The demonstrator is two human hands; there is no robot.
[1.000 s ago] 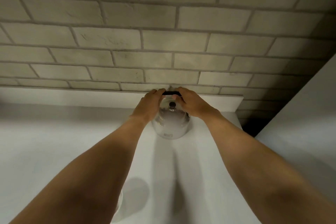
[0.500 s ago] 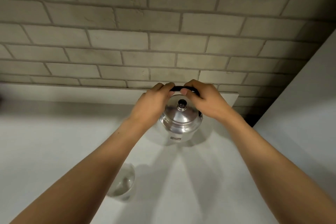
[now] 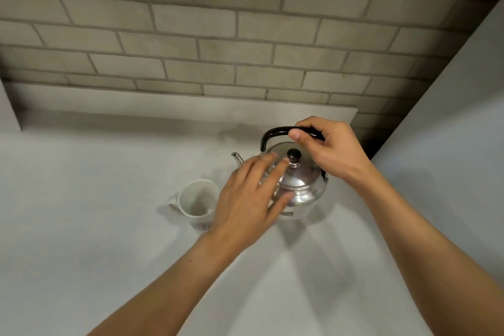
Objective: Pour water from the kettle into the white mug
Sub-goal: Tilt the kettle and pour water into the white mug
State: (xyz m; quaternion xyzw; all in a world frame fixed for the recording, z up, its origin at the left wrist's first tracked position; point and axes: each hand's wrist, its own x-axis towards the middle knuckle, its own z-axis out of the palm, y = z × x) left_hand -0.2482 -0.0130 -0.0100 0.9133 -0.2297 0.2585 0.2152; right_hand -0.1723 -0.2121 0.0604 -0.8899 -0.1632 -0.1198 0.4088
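Two hands at kettle point(image 3: 298, 185) on grey counter point(image 3: 95, 185). Right hand point(image 3: 331, 148) closed round black arched handle point(image 3: 275, 133). Left hand point(image 3: 249, 196) open, fingers spread over lid, holding nothing. Kettle: polished steel, rigid, likely weighty if full, slick sides; handle best hold. Spout point(image 3: 237, 158) points left toward white mug point(image 3: 197, 200), which stands upright, looks empty, just beside kettle. Mug ceramic, breakable.

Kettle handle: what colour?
Glossy black, arching over the steel kettle; the handle is held by the right hand. Head view.
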